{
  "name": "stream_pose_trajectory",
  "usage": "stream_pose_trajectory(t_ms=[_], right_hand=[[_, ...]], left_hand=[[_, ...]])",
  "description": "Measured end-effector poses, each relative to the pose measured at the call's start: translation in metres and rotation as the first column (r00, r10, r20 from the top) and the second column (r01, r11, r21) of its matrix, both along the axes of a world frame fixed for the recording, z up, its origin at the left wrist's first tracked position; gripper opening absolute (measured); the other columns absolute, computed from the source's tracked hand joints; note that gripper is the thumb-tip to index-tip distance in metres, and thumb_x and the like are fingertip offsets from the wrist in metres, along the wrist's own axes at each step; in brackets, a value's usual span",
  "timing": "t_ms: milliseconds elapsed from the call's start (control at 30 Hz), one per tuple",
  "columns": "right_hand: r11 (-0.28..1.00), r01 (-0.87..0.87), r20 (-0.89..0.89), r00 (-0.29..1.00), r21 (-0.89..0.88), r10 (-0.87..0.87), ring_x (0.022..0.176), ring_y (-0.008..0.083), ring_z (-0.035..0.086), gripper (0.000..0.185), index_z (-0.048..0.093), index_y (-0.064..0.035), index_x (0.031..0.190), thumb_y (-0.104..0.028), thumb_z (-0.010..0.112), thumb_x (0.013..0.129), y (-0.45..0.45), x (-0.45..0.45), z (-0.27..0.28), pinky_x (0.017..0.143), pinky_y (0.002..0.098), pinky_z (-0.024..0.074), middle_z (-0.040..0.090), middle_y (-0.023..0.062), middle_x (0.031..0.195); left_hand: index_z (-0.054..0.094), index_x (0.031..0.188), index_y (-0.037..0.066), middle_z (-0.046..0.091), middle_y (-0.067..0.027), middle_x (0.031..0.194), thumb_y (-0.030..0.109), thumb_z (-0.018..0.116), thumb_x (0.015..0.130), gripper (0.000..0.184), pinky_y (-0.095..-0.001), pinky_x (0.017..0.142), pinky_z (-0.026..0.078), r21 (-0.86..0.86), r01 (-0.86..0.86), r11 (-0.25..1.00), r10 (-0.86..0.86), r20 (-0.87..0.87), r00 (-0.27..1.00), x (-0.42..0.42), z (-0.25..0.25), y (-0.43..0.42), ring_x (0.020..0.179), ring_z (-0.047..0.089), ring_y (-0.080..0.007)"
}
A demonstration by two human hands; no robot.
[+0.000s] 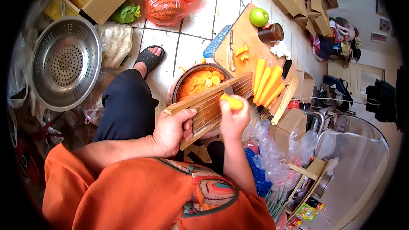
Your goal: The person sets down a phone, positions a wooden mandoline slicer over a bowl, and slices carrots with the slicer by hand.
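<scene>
My left hand (171, 133) is closed round the near end of a wooden slicer board (204, 121), thumb on its upper edge. The slicer slants over a round pot (173, 91) that holds orange carrot slices (199, 83). In my right hand (235, 121), a carrot piece (232, 102) is gripped against the slicer's face, near the dark blade. Several peeled carrots (266, 83) lie side by side just beyond the slicer, on the edge of a wooden cutting board (251, 38). A knife (231, 51) and small carrot bits (241, 51) rest on that board.
A green apple (258, 17) and a dark jar (271, 33) sit on the board's far side. At left stands a metal colander (66, 64). A red bag (170, 0) and cardboard box (106, 2) are on the tiled floor. Plastic bags (272, 149) crowd the right.
</scene>
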State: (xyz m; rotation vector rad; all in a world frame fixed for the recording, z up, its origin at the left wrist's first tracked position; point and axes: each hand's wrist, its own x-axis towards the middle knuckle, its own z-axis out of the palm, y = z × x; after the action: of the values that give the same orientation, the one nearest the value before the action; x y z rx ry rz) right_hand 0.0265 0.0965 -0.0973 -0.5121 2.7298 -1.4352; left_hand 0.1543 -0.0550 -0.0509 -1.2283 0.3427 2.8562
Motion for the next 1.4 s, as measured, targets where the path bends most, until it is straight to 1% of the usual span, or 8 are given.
stream_pose_trajectory(t_ms=[67, 533, 667, 867, 967, 1000, 1100, 1400], right_hand=[[0.988, -0.057, 0.046, 0.997, -0.141, 0.064, 0.086, 0.0176, 0.059, 0.035, 0.056, 0.0012, 0.102, -0.01, 0.076, 0.076, -0.002, 0.015, -0.001, 0.073, 0.0275, 0.0499, 0.059, 0.0096, 0.098], [0.987, 0.103, 0.228, 0.971, -0.125, -0.073, 0.081, 0.0139, 0.062, 0.024, 0.054, 0.0021, 0.103, -0.011, 0.066, 0.087, 0.018, -0.055, -0.017, 0.076, 0.0259, 0.0507, 0.063, 0.0085, 0.095], [0.977, 0.212, 0.286, 0.937, -0.007, -0.201, 0.069, 0.0098, 0.057, 0.031, 0.054, 0.0026, 0.115, -0.011, 0.064, 0.089, 0.021, -0.05, 0.002, 0.064, 0.0217, 0.0486, 0.062, 0.0063, 0.091], [0.969, 0.178, 0.251, 0.959, -0.171, -0.132, 0.062, 0.0065, 0.054, 0.03, 0.056, 0.0011, 0.114, -0.012, 0.064, 0.089, 0.025, -0.046, -0.004, 0.055, 0.0194, 0.0457, 0.058, 0.002, 0.082], [0.997, 0.037, 0.008, 0.999, 0.073, -0.038, 0.061, 0.0065, 0.053, 0.023, 0.055, 0.003, 0.11, -0.009, 0.06, 0.091, 0.023, -0.029, 0.0, 0.055, 0.0186, 0.0453, 0.057, 0.0019, 0.082], [0.993, -0.009, -0.025, 1.0, 0.118, 0.012, 0.072, 0.0166, 0.056, 0.026, 0.058, 0.0008, 0.108, -0.012, 0.065, 0.087, 0.02, -0.02, 0.004, 0.061, 0.0258, 0.0475, 0.056, 0.0111, 0.094], [0.945, -0.113, -0.133, 0.978, 0.307, 0.16, 0.074, 0.0237, 0.057, 0.027, 0.058, 0.0001, 0.108, -0.013, 0.064, 0.085, -0.003, 0.019, 0.044, 0.064, 0.0331, 0.0483, 0.055, 0.0144, 0.093], [0.895, 0.149, -0.151, 0.984, 0.42, -0.093, 0.078, 0.0302, 0.059, 0.027, 0.058, 0.0031, 0.102, -0.017, 0.064, 0.086, 0.043, -0.066, -0.013, 0.074, 0.0376, 0.0483, 0.058, 0.0186, 0.097]], left_hand=[[0.049, 0.07, 0.009, 0.043, 0.0001, 0.05, 0.011, 0.058, 0.088, 0.02, -0.0277, 0.039, 0.032, -0.002, 0.015, 1.0, -0.015, 0.014, 1.0, 0.0, 0.001, 0.001, 0.038, 0.036, -0.0113], [0.049, 0.065, 0.009, 0.044, 0.0002, 0.051, 0.013, 0.06, 0.087, 0.025, -0.026, 0.037, 0.035, -0.015, 0.013, 1.0, -0.014, -0.025, 1.0, -0.001, -0.004, 0.004, 0.038, 0.039, -0.0102], [0.049, 0.066, 0.009, 0.044, 0.0001, 0.051, 0.013, 0.06, 0.087, 0.024, -0.0261, 0.037, 0.035, -0.051, 0.056, 0.997, -0.057, -0.015, 0.998, 0.0, -0.005, 0.005, 0.038, 0.04, -0.0105], [0.05, 0.068, 0.009, 0.045, 0.0004, 0.051, 0.012, 0.058, 0.088, 0.022, -0.0261, 0.038, 0.036, -0.026, 0.029, 0.999, -0.03, -0.037, 0.999, -0.001, -0.007, 0.009, 0.038, 0.041, -0.0105], [0.05, 0.072, 0.008, 0.045, 0.0006, 0.051, 0.011, 0.058, 0.088, 0.018, -0.0264, 0.038, 0.036, 0.001, 0.007, 1.0, -0.007, -0.03, 1.0, 0.0, -0.005, 0.008, 0.038, 0.039, -0.0101], [0.05, 0.072, 0.008, 0.045, 0.0006, 0.051, 0.011, 0.058, 0.088, 0.018, -0.0264, 0.038, 0.036, 0.006, 0.008, 1.0, -0.008, -0.031, 0.999, -0.001, -0.005, 0.008, 0.038, 0.039, -0.0101], [0.051, 0.072, 0.008, 0.045, 0.0004, 0.052, 0.01, 0.058, 0.088, 0.017, -0.0263, 0.038, 0.036, 0.013, -0.006, 1.0, 0.006, -0.021, 1.0, -0.001, -0.004, 0.008, 0.038, 0.039, -0.0101], [0.051, 0.073, 0.007, 0.046, 0.0, 0.054, 0.011, 0.06, 0.087, 0.017, -0.0255, 0.038, 0.035, -0.031, 0.03, 0.999, -0.031, -0.024, 0.999, 0.0, -0.005, 0.005, 0.039, 0.039, -0.0103]])
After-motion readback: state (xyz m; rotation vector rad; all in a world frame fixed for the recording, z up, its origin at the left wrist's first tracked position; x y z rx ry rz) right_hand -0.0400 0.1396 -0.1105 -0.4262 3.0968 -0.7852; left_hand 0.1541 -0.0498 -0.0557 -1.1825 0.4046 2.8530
